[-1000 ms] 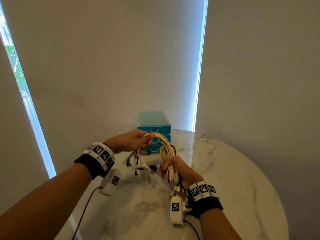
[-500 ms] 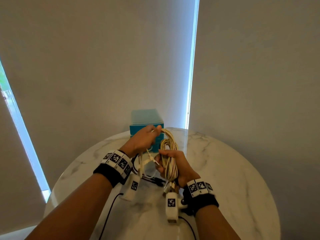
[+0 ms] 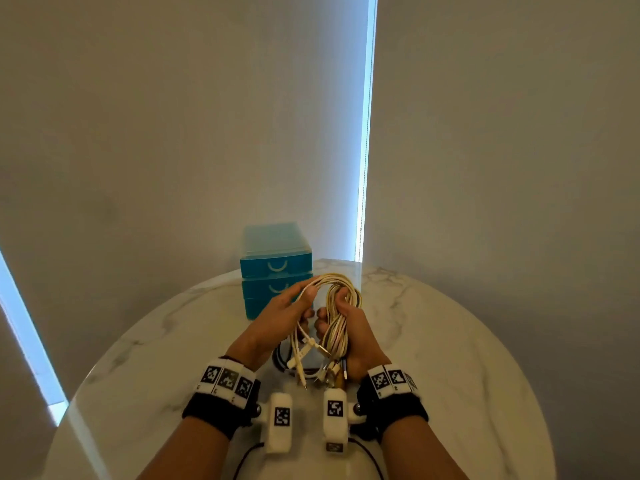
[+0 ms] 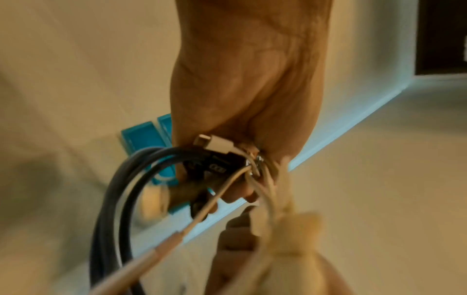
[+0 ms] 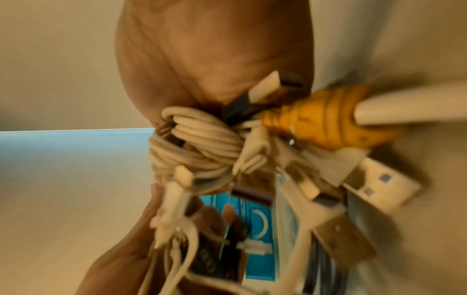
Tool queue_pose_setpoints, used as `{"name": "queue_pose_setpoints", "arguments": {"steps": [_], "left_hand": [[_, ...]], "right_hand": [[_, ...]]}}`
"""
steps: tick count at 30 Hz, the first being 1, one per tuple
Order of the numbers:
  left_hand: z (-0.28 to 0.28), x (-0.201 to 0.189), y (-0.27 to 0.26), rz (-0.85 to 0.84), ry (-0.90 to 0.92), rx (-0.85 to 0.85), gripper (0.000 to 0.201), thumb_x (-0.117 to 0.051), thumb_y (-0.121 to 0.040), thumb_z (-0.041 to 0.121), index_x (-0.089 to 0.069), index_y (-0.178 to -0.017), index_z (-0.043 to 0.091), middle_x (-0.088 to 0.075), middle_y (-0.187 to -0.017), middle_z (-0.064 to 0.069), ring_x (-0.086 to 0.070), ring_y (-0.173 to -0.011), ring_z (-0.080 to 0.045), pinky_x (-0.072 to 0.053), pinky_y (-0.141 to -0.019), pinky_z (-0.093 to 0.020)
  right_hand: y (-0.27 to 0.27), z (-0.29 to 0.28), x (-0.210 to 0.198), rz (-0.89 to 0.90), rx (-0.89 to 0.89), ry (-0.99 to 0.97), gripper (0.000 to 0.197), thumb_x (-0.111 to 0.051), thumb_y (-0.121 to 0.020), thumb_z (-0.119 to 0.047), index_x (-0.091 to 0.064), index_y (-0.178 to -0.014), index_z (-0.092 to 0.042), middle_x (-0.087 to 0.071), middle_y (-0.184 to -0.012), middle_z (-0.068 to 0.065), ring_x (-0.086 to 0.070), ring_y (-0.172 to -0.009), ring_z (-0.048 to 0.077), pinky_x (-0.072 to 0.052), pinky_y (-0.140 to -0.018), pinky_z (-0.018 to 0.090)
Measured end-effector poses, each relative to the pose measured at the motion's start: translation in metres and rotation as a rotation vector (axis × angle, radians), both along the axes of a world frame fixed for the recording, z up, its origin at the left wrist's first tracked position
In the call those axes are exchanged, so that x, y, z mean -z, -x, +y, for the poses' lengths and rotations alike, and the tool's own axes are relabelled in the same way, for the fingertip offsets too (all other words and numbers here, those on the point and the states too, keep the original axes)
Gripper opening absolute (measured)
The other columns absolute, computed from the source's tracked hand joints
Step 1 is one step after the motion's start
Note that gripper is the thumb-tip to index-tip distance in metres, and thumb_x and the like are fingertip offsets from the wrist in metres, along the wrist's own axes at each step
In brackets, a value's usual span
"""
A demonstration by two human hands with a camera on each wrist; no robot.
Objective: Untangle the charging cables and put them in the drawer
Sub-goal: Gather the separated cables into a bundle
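Note:
A tangled bundle of cream charging cables (image 3: 334,306) hangs in the air above the round marble table (image 3: 450,358), in front of the teal drawer unit (image 3: 275,268). My right hand (image 3: 349,327) grips the thick coil (image 5: 199,143); plug ends, one orange-collared (image 5: 326,121), dangle below it. My left hand (image 3: 287,310) pinches a loop at the bundle's top left, and dark cables (image 4: 121,191) and a white plug (image 4: 215,143) hang from it in the left wrist view. All three drawers look closed.
The drawer unit stands at the table's far edge against grey blinds (image 3: 173,133). Bright window strips (image 3: 365,133) show between the blinds. Bare marble lies left and right of my hands. Wrist-camera leads (image 3: 249,459) trail off the near edge.
My hands have drawn close together, and the left hand has come down and right onto the bundle. The view has tilted so more of the table shows.

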State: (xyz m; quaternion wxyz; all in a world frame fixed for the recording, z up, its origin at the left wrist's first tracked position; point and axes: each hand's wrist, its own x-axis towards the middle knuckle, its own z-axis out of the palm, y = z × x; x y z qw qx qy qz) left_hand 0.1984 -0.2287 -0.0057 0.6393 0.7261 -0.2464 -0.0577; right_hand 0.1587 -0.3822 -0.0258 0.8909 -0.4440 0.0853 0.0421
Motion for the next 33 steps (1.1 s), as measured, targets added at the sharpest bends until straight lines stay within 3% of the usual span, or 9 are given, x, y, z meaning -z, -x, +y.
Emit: {"name": "queue_pose_setpoints", "arguments": {"steps": [3,7,11,13,18,22,25,29,33], "left_hand": [[-0.004,0.009,0.004,0.028,0.065,0.024,0.034,-0.048,-0.112,0.048,-0.064,-0.142,0.046,-0.061,-0.079,0.007,-0.057,-0.071,-0.005,-0.053,-0.070,-0.023],[-0.007,0.011,-0.001,0.068,0.136,-0.014,0.035,-0.044,-0.115,0.047,-0.070,-0.138,0.042,-0.068,-0.097,-0.006,-0.049,-0.068,-0.006,-0.043,-0.063,-0.023],[0.002,0.011,0.000,0.041,0.133,-0.060,0.036,-0.044,-0.116,0.040,-0.072,-0.134,0.026,-0.056,-0.079,0.003,-0.046,-0.060,-0.006,-0.042,-0.057,-0.021],[0.006,0.013,0.004,0.005,0.101,-0.046,0.034,-0.046,-0.115,0.039,-0.071,-0.137,0.030,-0.056,-0.083,0.002,-0.047,-0.059,-0.006,-0.043,-0.057,-0.021],[0.007,0.012,0.010,-0.083,-0.117,-0.026,0.040,-0.045,-0.114,0.045,-0.054,-0.153,0.045,-0.066,-0.101,-0.002,-0.056,-0.068,-0.007,-0.050,-0.060,-0.018],[0.003,0.011,0.012,-0.118,-0.291,-0.020,0.052,-0.042,-0.112,0.053,-0.042,-0.163,0.039,-0.058,-0.148,0.011,-0.063,-0.123,-0.010,-0.057,-0.105,-0.036],[0.007,0.011,0.008,-0.152,-0.419,-0.020,0.046,-0.043,-0.111,0.056,-0.049,-0.156,0.047,-0.049,-0.135,0.005,-0.059,-0.121,-0.017,-0.052,-0.112,-0.041],[0.006,0.003,0.004,-0.177,-0.391,-0.133,0.043,-0.056,-0.108,0.050,-0.060,-0.149,0.038,-0.037,-0.130,0.000,-0.059,-0.111,-0.008,-0.051,-0.106,-0.024],[-0.004,0.005,0.011,-0.286,-0.289,-0.164,0.029,-0.062,-0.108,0.045,-0.072,-0.135,0.047,-0.073,-0.120,0.011,-0.073,-0.106,-0.005,-0.059,-0.098,-0.029]], "right_hand": [[-0.010,-0.002,0.006,-0.007,0.060,-0.032,0.065,-0.050,-0.106,-0.061,-0.066,-0.083,-0.002,-0.064,-0.061,0.014,-0.063,-0.049,0.025,-0.057,-0.052,0.031],[-0.022,0.002,0.014,-0.050,0.072,-0.009,0.085,-0.065,-0.089,-0.079,-0.078,-0.124,-0.003,-0.069,-0.097,0.024,-0.062,-0.085,0.036,-0.056,-0.088,0.048],[-0.021,-0.003,0.015,-0.102,0.030,0.187,0.056,-0.069,-0.097,-0.062,-0.080,-0.110,-0.008,-0.056,-0.066,0.005,-0.048,-0.050,0.013,-0.043,-0.047,0.025],[-0.018,-0.001,0.014,-0.135,0.025,0.272,0.045,-0.079,-0.092,-0.054,-0.074,-0.092,-0.009,-0.056,-0.063,0.005,-0.049,-0.046,0.014,-0.043,-0.044,0.026],[-0.019,0.005,0.020,-0.107,0.042,0.213,0.060,-0.092,-0.075,-0.061,-0.081,-0.107,-0.011,-0.066,-0.072,0.006,-0.059,-0.054,0.018,-0.050,-0.053,0.033],[-0.021,0.005,0.019,-0.055,0.042,0.197,0.080,-0.097,-0.068,-0.063,-0.078,-0.126,-0.012,-0.081,-0.116,0.016,-0.079,-0.107,0.033,-0.061,-0.100,0.053],[-0.018,0.002,0.016,-0.051,0.063,0.220,0.069,-0.096,-0.071,-0.056,-0.081,-0.119,-0.009,-0.082,-0.103,0.015,-0.081,-0.092,0.029,-0.064,-0.091,0.047],[-0.022,0.002,0.019,-0.068,0.107,0.227,0.079,-0.099,-0.058,-0.064,-0.083,-0.116,-0.012,-0.082,-0.103,0.016,-0.078,-0.090,0.029,-0.062,-0.088,0.044],[-0.019,0.004,0.013,-0.060,0.208,0.265,0.073,-0.097,-0.060,-0.062,-0.083,-0.110,-0.011,-0.083,-0.101,0.015,-0.081,-0.099,0.033,-0.064,-0.097,0.053]]}}
